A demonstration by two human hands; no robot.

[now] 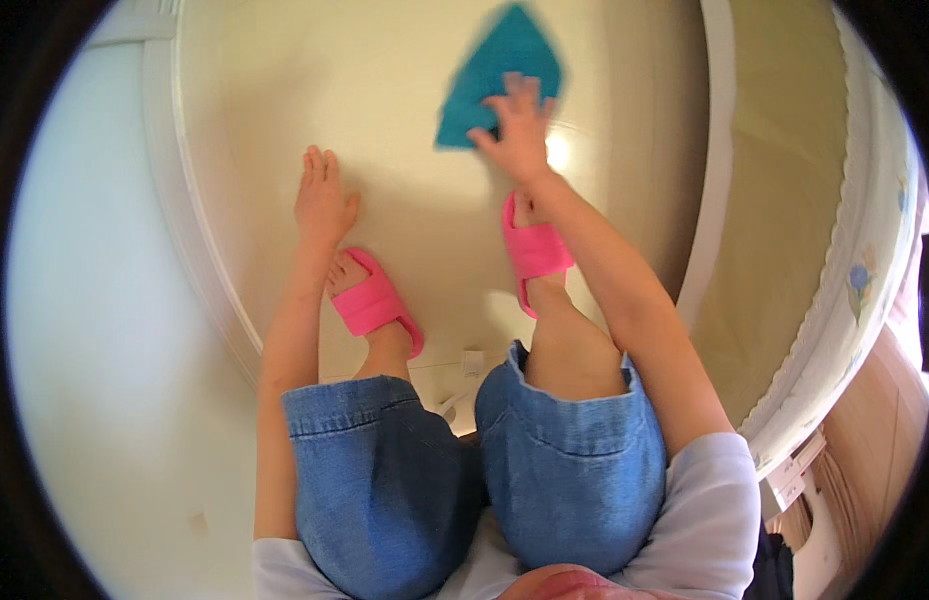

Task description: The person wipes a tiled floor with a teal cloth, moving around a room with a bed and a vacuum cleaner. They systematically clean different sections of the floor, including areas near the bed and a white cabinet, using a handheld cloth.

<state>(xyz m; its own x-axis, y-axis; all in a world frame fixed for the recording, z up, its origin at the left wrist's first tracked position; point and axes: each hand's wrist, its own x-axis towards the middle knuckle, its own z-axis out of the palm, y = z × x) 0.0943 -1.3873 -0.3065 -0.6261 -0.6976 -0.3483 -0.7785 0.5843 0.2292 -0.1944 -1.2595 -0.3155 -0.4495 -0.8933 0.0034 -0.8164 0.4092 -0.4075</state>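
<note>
A folded teal cloth (pixel 502 67) lies on the glossy cream floor (pixel 404 97), ahead of me and a little right, slightly blurred. My right hand (pixel 518 131) presses on its lower part with the fingers spread; I see no grasp around the cloth. To the left, my left hand (pixel 323 196) rests palm down on the floor with the thumb apart from the fingers, holding nothing. Below the hands, my feet are in a pink left slipper (pixel 370 302) and a pink right slipper (pixel 538 247).
A pale wall (pixel 81 262) with a white baseboard (pixel 209 262) curves along the left. On the right stands a bed-like piece with a white edge (pixel 716 150) and a frilled floral cloth (pixel 858 277). A small white fixture (pixel 473 362) is between my legs.
</note>
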